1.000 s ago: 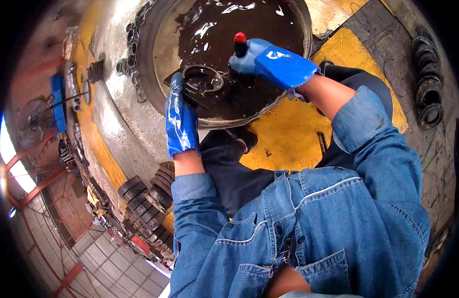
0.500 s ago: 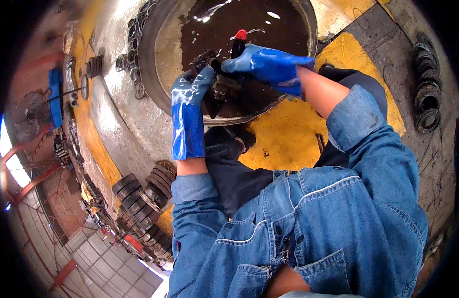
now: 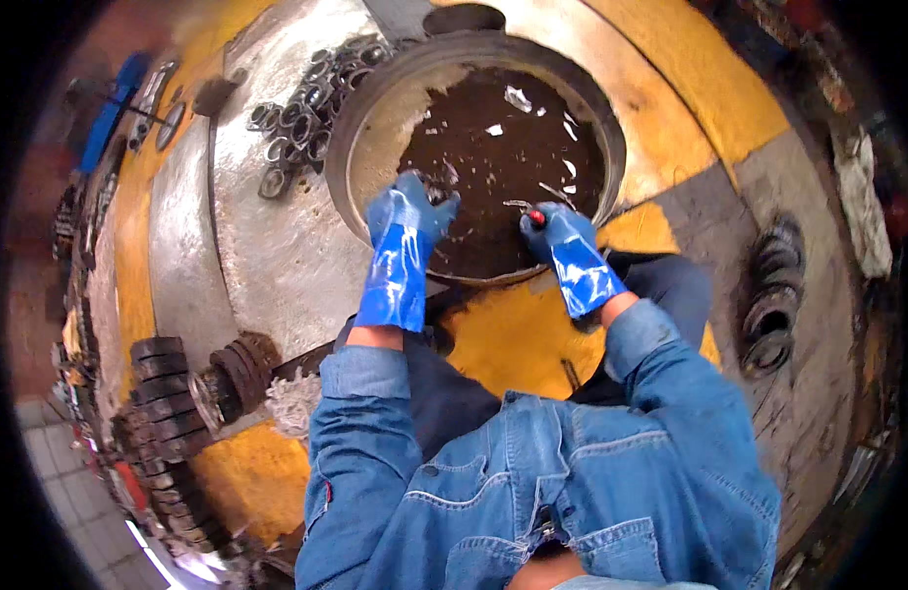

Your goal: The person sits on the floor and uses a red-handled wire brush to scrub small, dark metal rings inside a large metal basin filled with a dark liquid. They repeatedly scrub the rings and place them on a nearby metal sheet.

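Both my hands wear blue rubber gloves, over a round metal basin (image 3: 348,147) of dark liquid (image 3: 493,162). At the basin's near left, my left hand (image 3: 403,208) is closed around a dark metal part (image 3: 436,193), mostly hidden by the fingers and thumb. My right hand (image 3: 564,236), above the near right rim, grips a red-and-black handled tool (image 3: 538,217). A thin pale tip shows beyond its red end, pointing left over the liquid; the tool's exact kind cannot be made out. Hand and tool are apart from the metal part.
Several dark metal rings (image 3: 301,123) lie piled left of the basin. A row of thick dark rings (image 3: 773,295) rests on the floor at right. Stacked ribbed round parts (image 3: 164,398) stand at lower left, beside a pale rag (image 3: 292,401). Yellow-painted floor (image 3: 523,334) shows between my legs.
My hands have moved apart; the right hand with the tool has gone right, away from the part. The tool's red end now points left. The view has shifted, showing more of the basin.
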Tool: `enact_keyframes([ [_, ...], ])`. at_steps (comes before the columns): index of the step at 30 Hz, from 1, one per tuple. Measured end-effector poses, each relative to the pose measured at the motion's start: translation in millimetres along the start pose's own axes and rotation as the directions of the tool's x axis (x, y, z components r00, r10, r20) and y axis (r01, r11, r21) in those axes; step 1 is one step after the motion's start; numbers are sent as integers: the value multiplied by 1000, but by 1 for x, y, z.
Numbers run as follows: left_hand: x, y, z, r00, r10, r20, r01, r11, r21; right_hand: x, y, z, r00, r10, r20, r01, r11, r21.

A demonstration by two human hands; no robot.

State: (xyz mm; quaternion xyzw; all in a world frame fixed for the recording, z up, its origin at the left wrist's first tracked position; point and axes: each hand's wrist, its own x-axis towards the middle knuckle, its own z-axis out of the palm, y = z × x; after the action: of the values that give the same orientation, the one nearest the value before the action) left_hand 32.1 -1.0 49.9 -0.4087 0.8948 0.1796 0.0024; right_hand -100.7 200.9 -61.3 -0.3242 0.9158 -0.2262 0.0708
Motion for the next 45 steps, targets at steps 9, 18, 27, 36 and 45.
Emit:
enact_keyframes([
  [9, -16, -8, -13, 996, 19, 88, -12, 997, -77, 5, 14, 20, 987, -139, -85, 131, 987, -92],
  [18, -18, -19, -8, 997, 69, 44, -63, 990, -127, 7, 7, 9, 994, 14, 110, 4, 986, -165],
  [27, -18, -23, -3, 997, 77, 31, -73, 989, -132, 2, 0, 3, 988, 7, 152, 16, 988, -151],
  [36, -21, -17, -8, 995, 93, 37, -89, 992, -93, 9, 5, 7, 988, 10, 153, 11, 991, -137],
  [45, -24, -13, -13, 994, 94, 61, -89, 993, -79, 3, 3, 3, 990, -20, 140, 38, 992, -124],
])
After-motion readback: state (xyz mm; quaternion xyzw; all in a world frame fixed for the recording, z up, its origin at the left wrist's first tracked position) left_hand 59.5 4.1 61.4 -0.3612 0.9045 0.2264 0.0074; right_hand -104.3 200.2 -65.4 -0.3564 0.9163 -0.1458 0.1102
